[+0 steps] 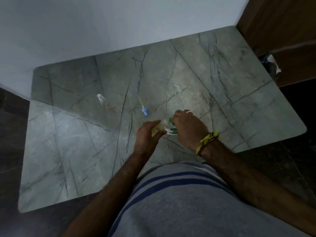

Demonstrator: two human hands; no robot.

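Left hand (148, 134) fingers grip small bottle (159, 129); right hand (188, 129) fingers pinch green cap (171, 120), near surface (68, 151) front edge

Small bottle (158, 129) mostly hidden between left hand (147, 134) and right hand (189, 130), label (171, 131) print unreadable, green cap (170, 119) half under fingers (179, 114)

Small clear bottle (159, 128) with pale yellow liquid, white label with green print, tilted almost sideways, just above the middle of the marble table (85, 151), green cap (170, 119) at its far end, partly hidden
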